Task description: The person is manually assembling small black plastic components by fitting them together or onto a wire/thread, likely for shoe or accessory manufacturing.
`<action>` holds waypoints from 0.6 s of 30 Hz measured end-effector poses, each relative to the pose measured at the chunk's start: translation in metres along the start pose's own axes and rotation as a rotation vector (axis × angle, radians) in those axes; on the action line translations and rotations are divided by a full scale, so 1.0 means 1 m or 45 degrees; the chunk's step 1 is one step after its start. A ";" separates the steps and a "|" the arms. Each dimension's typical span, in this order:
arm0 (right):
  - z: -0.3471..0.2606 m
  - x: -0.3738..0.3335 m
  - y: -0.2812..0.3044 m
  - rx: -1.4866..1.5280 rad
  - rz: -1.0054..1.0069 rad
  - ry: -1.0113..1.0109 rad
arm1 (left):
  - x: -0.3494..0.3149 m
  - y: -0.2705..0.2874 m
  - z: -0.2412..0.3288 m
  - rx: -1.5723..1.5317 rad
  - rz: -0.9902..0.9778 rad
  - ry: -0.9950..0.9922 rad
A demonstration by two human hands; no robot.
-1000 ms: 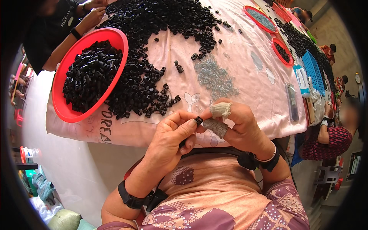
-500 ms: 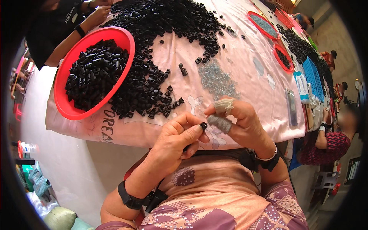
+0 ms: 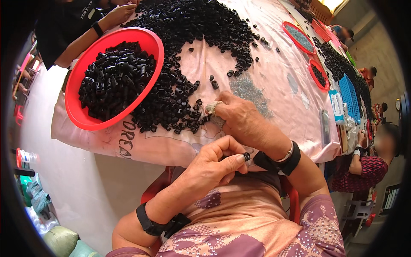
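In my left hand, close to the table's near edge, a small black plastic cap is pinched between thumb and fingers, its end showing past the thumb. My right hand reaches across to the near edge of a large heap of similar black caps. Its fingers are bent and drawn together, with a pale wrap on one and a grey wrap on another. Whatever lies at those fingertips is hidden. Beyond this hand, thin silvery pieces lie scattered on the pink cloth.
A red basin full of black caps stands at the left. A co-worker's arm rests behind it. Farther right are red trays, a blue basket, a white-and-blue packet and a flat clear case. Another person sits at the right.
My right hand has moved left and away from me, from beside my left hand to the heap's edge. My left hand has shifted slightly right and nearer, still holding the cap.
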State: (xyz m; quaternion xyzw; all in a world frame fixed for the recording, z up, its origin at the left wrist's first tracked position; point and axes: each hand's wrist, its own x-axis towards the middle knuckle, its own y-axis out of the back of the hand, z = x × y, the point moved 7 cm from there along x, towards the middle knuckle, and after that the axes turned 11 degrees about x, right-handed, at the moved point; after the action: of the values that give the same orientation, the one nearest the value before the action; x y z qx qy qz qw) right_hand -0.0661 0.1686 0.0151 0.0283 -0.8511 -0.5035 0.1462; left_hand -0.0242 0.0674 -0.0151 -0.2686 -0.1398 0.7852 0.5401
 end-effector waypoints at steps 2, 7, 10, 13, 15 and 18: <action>-0.001 0.002 -0.001 -0.016 0.022 -0.024 | 0.001 0.001 0.000 -0.002 0.010 -0.018; -0.006 -0.001 0.001 -0.025 0.034 0.032 | 0.001 0.004 -0.001 -0.011 0.077 -0.016; -0.005 -0.005 0.004 0.050 0.078 0.048 | 0.003 0.010 -0.003 -0.027 0.100 -0.034; 0.003 -0.013 0.006 0.217 0.215 -0.004 | 0.005 0.012 -0.002 -0.056 0.099 -0.061; 0.008 -0.021 0.009 0.327 0.296 -0.046 | 0.005 0.014 -0.002 -0.077 0.108 -0.068; 0.022 -0.050 0.018 0.913 0.278 -0.363 | 0.005 0.016 -0.001 -0.094 0.144 -0.093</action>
State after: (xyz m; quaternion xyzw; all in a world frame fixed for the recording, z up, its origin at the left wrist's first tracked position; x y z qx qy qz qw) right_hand -0.0230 0.2053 0.0097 -0.0834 -0.9825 -0.1550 0.0601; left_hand -0.0373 0.0663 -0.0254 -0.2672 -0.1729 0.8179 0.4792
